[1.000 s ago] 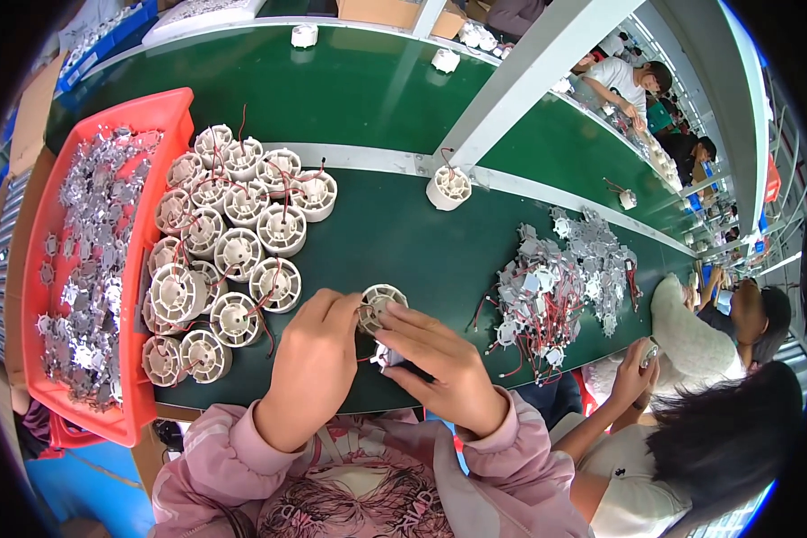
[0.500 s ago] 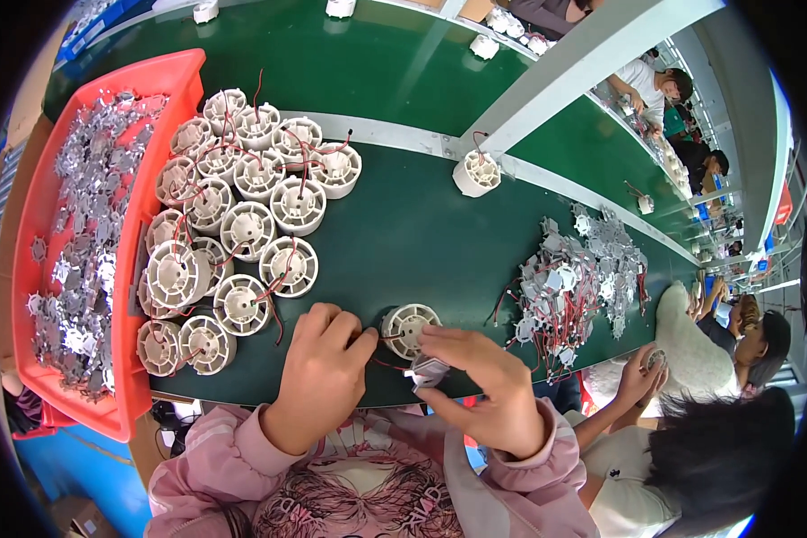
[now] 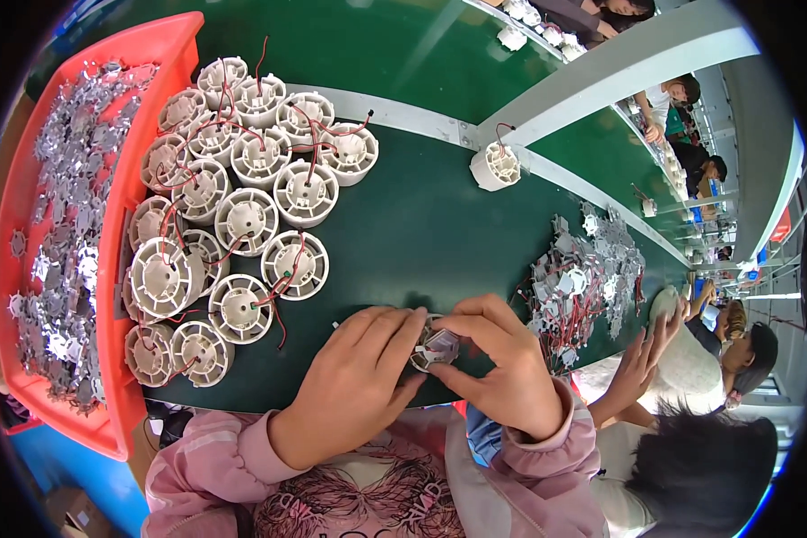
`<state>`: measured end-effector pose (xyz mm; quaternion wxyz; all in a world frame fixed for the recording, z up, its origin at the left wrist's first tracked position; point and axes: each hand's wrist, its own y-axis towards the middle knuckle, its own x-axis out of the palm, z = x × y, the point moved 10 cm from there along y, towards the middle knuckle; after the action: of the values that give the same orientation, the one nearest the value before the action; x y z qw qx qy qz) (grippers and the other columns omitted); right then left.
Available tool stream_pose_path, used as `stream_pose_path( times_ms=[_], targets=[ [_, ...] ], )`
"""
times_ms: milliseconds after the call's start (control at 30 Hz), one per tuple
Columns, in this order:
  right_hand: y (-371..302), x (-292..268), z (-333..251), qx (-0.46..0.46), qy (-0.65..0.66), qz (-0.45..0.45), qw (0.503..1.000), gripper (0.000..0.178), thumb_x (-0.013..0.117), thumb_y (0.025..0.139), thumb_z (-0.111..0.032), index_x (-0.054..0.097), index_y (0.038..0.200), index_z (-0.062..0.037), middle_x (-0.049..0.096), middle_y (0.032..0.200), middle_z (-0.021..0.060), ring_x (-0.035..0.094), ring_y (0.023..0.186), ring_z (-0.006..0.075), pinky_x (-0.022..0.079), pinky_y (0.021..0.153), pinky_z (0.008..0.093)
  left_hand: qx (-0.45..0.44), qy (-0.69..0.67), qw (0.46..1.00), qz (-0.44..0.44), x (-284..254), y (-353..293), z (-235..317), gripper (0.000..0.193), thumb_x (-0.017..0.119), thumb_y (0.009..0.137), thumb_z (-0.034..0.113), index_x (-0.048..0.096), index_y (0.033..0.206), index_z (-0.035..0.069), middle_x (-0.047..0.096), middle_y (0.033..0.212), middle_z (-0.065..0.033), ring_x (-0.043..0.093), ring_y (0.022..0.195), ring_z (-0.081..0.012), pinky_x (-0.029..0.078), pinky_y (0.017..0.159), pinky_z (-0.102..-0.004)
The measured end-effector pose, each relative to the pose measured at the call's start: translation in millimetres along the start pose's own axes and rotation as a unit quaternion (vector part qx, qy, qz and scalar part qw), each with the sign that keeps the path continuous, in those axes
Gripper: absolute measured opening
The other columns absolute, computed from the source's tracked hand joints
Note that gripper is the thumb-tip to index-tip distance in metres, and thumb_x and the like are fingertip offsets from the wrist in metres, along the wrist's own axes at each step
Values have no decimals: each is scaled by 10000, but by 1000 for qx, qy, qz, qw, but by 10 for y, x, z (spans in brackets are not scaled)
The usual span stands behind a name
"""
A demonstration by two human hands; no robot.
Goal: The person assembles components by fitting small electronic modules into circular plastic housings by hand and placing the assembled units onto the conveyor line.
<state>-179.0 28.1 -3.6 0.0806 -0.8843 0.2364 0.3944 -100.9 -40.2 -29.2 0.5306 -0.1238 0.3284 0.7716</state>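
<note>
Near the front edge of the table, a white round plastic housing (image 3: 420, 358) sits between my hands, mostly covered by them. My left hand (image 3: 354, 377) is closed around its left side, fingers pressed together. With thumb and index finger, my right hand (image 3: 504, 369) pinches a grey metal plate (image 3: 443, 342), tilted over the open top of the housing. A tiny white connector (image 3: 335, 325) peeks out beyond my left knuckles. How the plate meets the housing inside is hidden by my fingers.
Many white housings (image 3: 247, 221) with red and black wires stand grouped at left, beside a red tray (image 3: 117, 296) of shiny metal plates. Wired grey plates (image 3: 583, 278) are heaped at right. A single housing (image 3: 496, 167) stands by a metal post (image 3: 619, 67). A co-worker's hand (image 3: 641, 368) is at right.
My left hand has moved right from pinching the wire to closing around the housing. My right hand has brought the metal plate onto the housing. The whole view has shifted slightly.
</note>
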Motion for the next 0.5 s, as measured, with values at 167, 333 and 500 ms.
stream_pose_path(
  times_ms=[167,333,500],
  targets=[
    [-20,33,-10,25,-10,-39,999,446,788,595,33,646,1016,-7,589,948,108,601,784,216,494,649,300,-27,10,999,-33,144,28,-86,606,766,653,178,526,1155,-62,553,1063,-162,544,925,-314,472,807,-393],
    [-38,30,-43,-2,-44,-81,996,450,791,586,37,650,1012,-5,588,945,112,598,777,221,493,648,298,-11,-48,998,-39,210,-17,-90,618,766,655,198,527,1164,-59,557,1064,-149,549,896,-289,470,777,-377],
    [-38,36,-6,18,-19,-77,997,454,793,576,40,652,1006,4,585,937,119,598,773,224,493,644,300,-9,-60,998,-37,201,-22,-100,605,759,656,178,531,1165,-57,566,1069,-147,553,873,-275,468,761,-370]
  ],
)
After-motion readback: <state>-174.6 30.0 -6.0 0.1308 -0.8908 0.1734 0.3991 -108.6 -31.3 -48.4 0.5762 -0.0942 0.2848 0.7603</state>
